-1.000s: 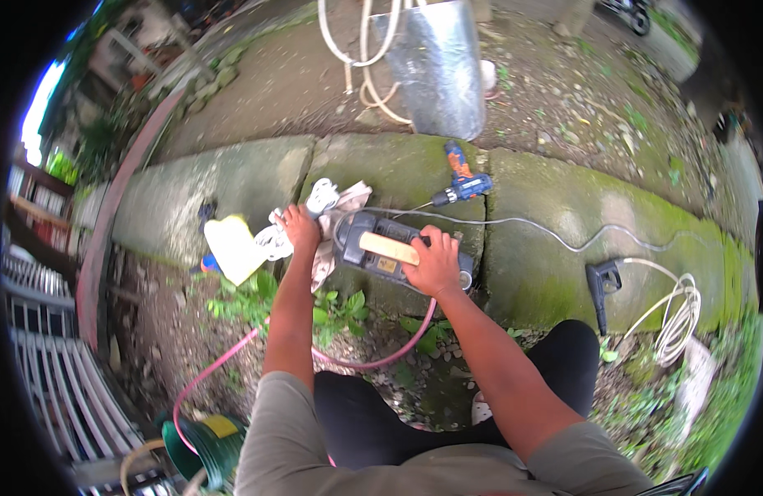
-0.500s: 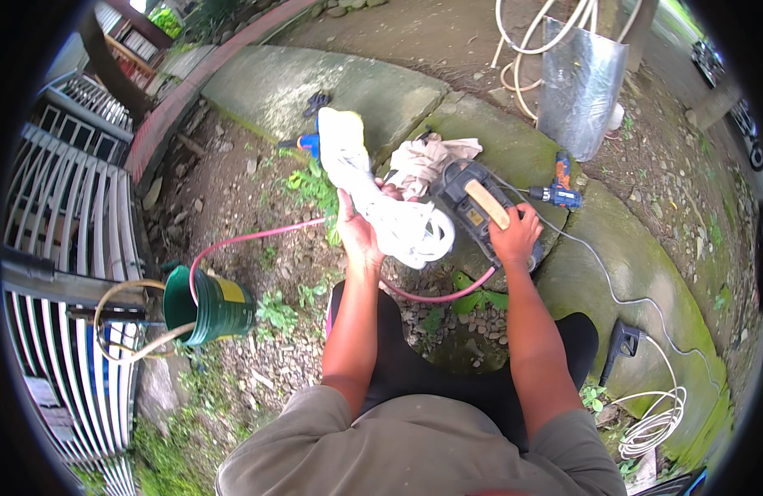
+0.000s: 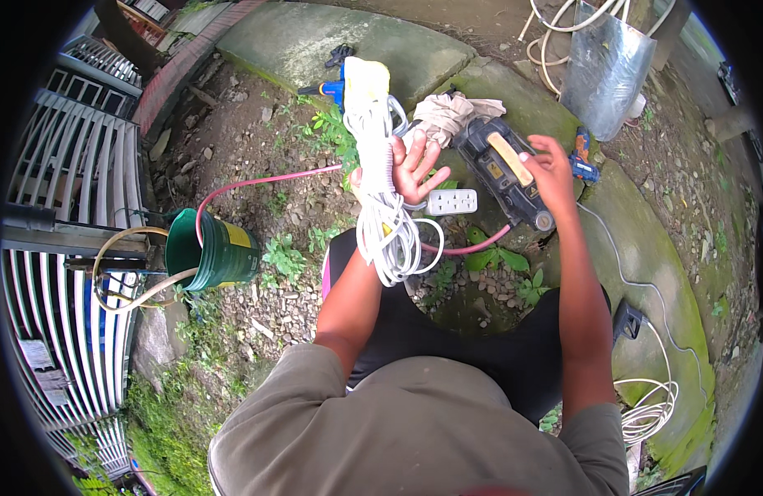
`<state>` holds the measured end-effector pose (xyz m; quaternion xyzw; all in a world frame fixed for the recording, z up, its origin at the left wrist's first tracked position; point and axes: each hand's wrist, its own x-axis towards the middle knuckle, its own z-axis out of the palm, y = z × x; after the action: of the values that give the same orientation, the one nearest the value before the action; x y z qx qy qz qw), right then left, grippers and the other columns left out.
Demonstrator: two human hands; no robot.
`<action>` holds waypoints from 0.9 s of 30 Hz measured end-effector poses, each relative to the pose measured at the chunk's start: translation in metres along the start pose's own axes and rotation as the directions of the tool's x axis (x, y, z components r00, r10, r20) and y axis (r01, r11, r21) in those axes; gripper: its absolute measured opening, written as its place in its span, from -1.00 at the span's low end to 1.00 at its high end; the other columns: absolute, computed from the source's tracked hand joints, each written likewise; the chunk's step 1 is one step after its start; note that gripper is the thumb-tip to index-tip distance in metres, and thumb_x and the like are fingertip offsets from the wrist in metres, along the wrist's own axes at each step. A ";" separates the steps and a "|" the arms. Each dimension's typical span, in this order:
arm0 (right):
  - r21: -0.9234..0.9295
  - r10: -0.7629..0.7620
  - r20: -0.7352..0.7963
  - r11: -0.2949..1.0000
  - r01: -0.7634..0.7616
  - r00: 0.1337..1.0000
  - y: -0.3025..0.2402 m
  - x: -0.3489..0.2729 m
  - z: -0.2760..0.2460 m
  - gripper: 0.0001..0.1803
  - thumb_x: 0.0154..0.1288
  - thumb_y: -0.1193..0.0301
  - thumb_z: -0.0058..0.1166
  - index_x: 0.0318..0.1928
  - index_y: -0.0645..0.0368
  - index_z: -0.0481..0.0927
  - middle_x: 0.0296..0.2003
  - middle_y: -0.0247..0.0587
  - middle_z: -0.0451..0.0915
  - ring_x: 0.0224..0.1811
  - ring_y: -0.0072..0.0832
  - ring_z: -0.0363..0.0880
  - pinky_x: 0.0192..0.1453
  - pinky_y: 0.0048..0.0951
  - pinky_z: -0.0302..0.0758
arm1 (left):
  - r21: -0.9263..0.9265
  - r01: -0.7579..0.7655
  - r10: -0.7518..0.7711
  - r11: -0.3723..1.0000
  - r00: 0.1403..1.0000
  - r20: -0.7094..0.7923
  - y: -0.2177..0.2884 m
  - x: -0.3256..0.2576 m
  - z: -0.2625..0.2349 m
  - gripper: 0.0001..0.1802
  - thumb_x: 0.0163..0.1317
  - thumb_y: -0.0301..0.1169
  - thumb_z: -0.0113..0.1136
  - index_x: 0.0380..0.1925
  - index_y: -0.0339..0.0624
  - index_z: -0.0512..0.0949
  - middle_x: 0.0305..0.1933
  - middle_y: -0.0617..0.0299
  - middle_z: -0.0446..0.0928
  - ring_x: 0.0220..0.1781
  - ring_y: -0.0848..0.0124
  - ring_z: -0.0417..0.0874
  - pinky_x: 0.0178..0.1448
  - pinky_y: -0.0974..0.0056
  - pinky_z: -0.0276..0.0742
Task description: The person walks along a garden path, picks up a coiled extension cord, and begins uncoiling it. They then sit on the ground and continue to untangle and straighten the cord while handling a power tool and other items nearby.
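Observation:
My left hand (image 3: 410, 165) is raised in front of me and grips a coiled white extension cord (image 3: 380, 194). The cord's loops hang over my wrist, and its white socket block (image 3: 453, 201) dangles just right of the hand. My right hand (image 3: 549, 165) reaches out to a dark boxy power tool with a tan handle (image 3: 505, 169) that sits on the mossy concrete slab (image 3: 646, 248), fingers on its right side. A crumpled beige cloth (image 3: 448, 116) lies behind the tool.
A green bucket (image 3: 212, 248) with hoses stands at the left beside a metal fence (image 3: 59, 248). A pink hose (image 3: 257, 182) crosses the dirt. A blue tool (image 3: 581, 164), a metal sheet (image 3: 605, 70) and a white cable coil (image 3: 646, 413) lie to the right.
My left hand has lifted the white cord bundle off the slab and brought it up toward me. The view has swung left. My right hand has stayed on the power tool.

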<state>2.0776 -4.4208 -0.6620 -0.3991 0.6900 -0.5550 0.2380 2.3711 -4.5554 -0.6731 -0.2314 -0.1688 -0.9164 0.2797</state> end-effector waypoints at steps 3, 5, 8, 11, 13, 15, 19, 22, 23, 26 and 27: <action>0.211 -0.124 0.310 0.976 0.059 0.942 -0.062 -0.048 0.012 -0.81 0.42 0.42 0.30 -0.03 0.20 0.70 -0.23 -0.40 0.70 -0.13 -0.65 0.60 0.01 -0.50 0.55 | 0.012 0.021 -0.020 1.000 0.998 -0.051 -0.009 0.006 0.007 -0.13 0.04 0.24 0.32 0.36 0.13 0.50 0.71 0.10 0.15 0.75 0.02 0.04 0.74 -0.32 -0.23; 0.384 -0.092 0.377 0.921 -0.065 0.922 -0.083 -0.088 0.032 -0.84 0.48 0.45 0.23 -0.01 0.21 0.69 -0.19 -0.42 0.67 -0.14 -0.68 0.60 -0.01 -0.53 0.54 | 0.133 0.057 -0.045 0.990 0.994 -0.095 -0.015 0.010 0.008 -0.08 -0.01 0.26 0.34 0.36 0.09 0.50 0.70 0.02 0.15 0.72 -0.03 0.12 0.72 -0.34 -0.11; 0.207 -0.194 0.395 0.971 0.119 0.898 -0.081 -0.121 0.059 -0.78 0.49 0.55 0.15 0.09 0.24 0.63 -0.10 -0.28 0.65 -0.03 -0.56 0.63 0.06 -0.45 0.57 | 0.218 0.149 -0.094 0.965 0.965 -0.244 -0.030 0.002 0.007 -0.05 -0.05 0.16 0.30 0.35 -0.11 0.52 0.66 -0.20 0.16 0.67 -0.11 0.21 0.70 -0.17 0.08; 0.207 0.012 0.548 0.967 -0.150 0.837 -0.058 -0.132 0.080 -0.69 0.46 0.64 0.12 0.17 0.23 0.55 0.03 -0.26 0.62 0.04 -0.55 0.62 0.10 -0.43 0.59 | 0.259 0.270 -0.160 0.927 0.912 -0.377 -0.042 -0.012 0.007 -0.04 -0.06 0.03 0.27 0.35 -0.32 0.49 0.62 -0.24 0.23 0.64 -0.06 0.27 0.70 0.00 0.12; 0.233 -0.054 0.585 0.967 -0.103 0.809 -0.046 -0.136 0.084 -0.67 0.35 0.74 0.15 0.07 0.26 0.49 -0.08 -0.29 0.57 -0.02 -0.57 0.61 0.07 -0.47 0.58 | 0.377 0.351 -0.179 0.857 0.890 -0.420 -0.043 -0.018 0.009 -0.10 -0.05 -0.07 0.31 0.30 -0.38 0.49 0.52 -0.27 0.33 0.61 -0.02 0.31 0.68 0.01 0.17; 0.173 -0.020 0.568 0.980 -0.095 0.823 -0.041 -0.138 0.089 -0.75 0.23 0.76 0.15 -0.13 0.28 0.46 -0.23 -0.27 0.55 -0.16 -0.54 0.62 -0.04 -0.44 0.61 | 0.392 0.316 -0.179 0.864 0.920 -0.348 -0.043 -0.023 0.014 -0.17 -0.05 -0.17 0.30 0.24 -0.43 0.48 0.28 -0.18 0.55 0.44 0.07 0.49 0.62 0.09 0.23; 0.192 0.058 0.593 0.958 -0.211 0.803 -0.052 -0.136 0.090 -0.75 0.24 0.78 0.17 -0.11 0.31 0.52 -0.21 -0.23 0.57 -0.21 -0.54 0.65 -0.08 -0.49 0.61 | 0.551 0.315 -0.126 0.772 0.927 -0.354 -0.035 -0.025 0.025 -0.16 -0.09 -0.17 0.35 0.21 -0.45 0.46 -0.04 -0.13 0.71 0.22 0.09 0.67 0.47 0.10 0.43; -0.068 -0.065 0.505 0.991 0.115 0.861 -0.062 -0.131 0.085 -0.85 0.37 0.65 0.14 -0.08 0.35 0.54 -0.09 -0.13 0.54 -0.12 -0.35 0.62 -0.02 -0.35 0.58 | 0.612 0.243 0.047 0.752 0.907 -0.418 -0.026 -0.025 0.028 -0.23 0.02 -0.30 0.36 0.27 -0.37 0.39 -0.24 -0.02 0.68 -0.02 0.20 0.72 0.29 0.09 0.53; -0.123 -0.130 0.497 0.968 0.219 0.858 -0.062 -0.129 0.084 -0.85 0.41 0.60 0.12 -0.06 0.36 0.55 -0.06 -0.10 0.52 -0.08 -0.30 0.61 0.01 -0.31 0.57 | 0.680 0.193 0.133 0.707 0.909 -0.396 -0.023 -0.023 0.026 -0.24 0.04 -0.33 0.35 0.28 -0.35 0.37 -0.28 0.03 0.65 -0.07 0.22 0.71 0.26 0.10 0.54; -0.185 -0.210 0.479 0.925 0.332 0.852 -0.051 -0.129 0.089 -0.78 0.51 0.46 0.05 0.01 0.36 0.58 -0.01 -0.05 0.47 -0.01 -0.21 0.55 0.10 -0.23 0.52 | 0.686 0.148 0.215 0.713 0.884 -0.414 -0.018 -0.023 0.018 -0.23 0.08 -0.36 0.33 0.32 -0.33 0.32 -0.30 0.09 0.60 -0.11 0.22 0.68 0.22 0.12 0.55; -0.184 -0.209 0.493 0.924 0.336 0.845 -0.044 -0.129 0.093 -0.75 0.54 0.42 0.02 0.04 0.36 0.60 0.01 -0.04 0.46 0.01 -0.20 0.53 0.13 -0.21 0.51 | 0.676 0.155 0.216 0.721 0.876 -0.431 -0.016 -0.024 0.016 -0.23 0.09 -0.36 0.32 0.33 -0.34 0.32 -0.30 0.08 0.59 -0.11 0.22 0.68 0.22 0.11 0.55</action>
<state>2.2353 -4.3717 -0.6596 -0.6427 0.6159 -0.3749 0.2589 2.3840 -4.5254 -0.6754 0.1226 -0.4195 -0.8085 0.3940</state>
